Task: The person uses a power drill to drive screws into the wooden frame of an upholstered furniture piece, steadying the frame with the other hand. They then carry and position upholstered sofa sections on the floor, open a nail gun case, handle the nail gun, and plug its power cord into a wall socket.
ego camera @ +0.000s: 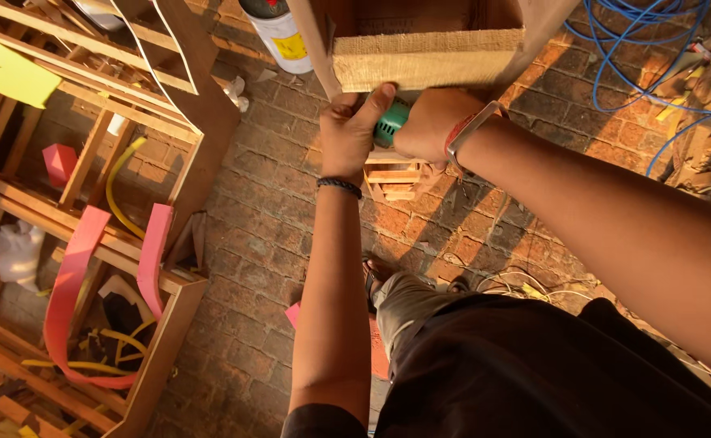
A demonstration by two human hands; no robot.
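Both my hands close around a green power tool (pixel 391 123) held just under the cut edge of a thick wooden board (pixel 424 58) at the top centre. My left hand (pixel 349 134), with a dark bracelet on its wrist, wraps the tool's left side with the thumb up against the board. My right hand (pixel 431 122), with a watch strap at the wrist, covers the tool from the right. Most of the tool is hidden by my fingers. Below the hands lies a small stack of wood offcuts (pixel 394 177) on the brick floor (pixel 266 219).
A wooden frame (pixel 185 138) with pink curved strips (pixel 76 268) and a yellow hose fills the left side. A white can (pixel 281 36) stands at the top. Blue cable (pixel 639 49) coils at the top right. My leg and foot (pixel 404 296) are below.
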